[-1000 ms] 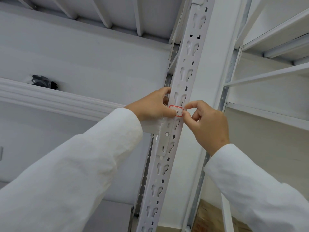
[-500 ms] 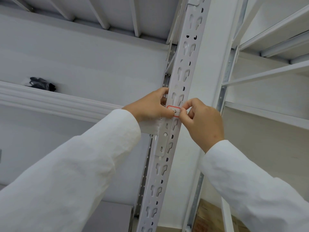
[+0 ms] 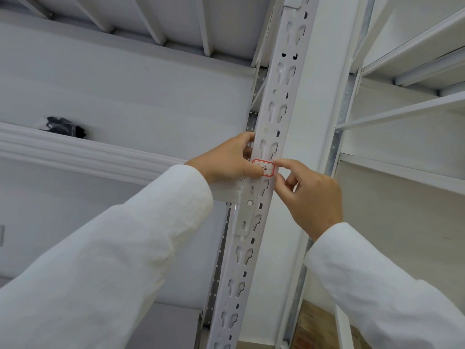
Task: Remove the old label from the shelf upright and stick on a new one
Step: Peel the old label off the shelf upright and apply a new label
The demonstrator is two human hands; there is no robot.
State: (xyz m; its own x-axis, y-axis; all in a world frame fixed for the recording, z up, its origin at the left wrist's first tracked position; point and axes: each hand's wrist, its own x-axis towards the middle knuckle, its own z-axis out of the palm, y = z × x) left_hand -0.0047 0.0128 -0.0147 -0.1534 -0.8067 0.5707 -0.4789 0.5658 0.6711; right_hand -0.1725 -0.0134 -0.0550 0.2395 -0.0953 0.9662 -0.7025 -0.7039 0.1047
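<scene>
Red-bordered white paper label (image 3: 263, 168) on the white perforated steel shelf upright (image 3: 254, 210), at shelf-beam height.

Left hand (image 3: 227, 159) curls round the upright's left edge, thumb pressed on the label's left end. Right hand (image 3: 310, 197) holds nothing; its extended index fingertip touches the label's right edge, other fingers loosely bent. Whether this label is old or new cannot be determined. Likely faults: paper tearing if peeled sharply, leaving residue; creasing or poor adhesion where the label bridges the keyhole slots.
</scene>
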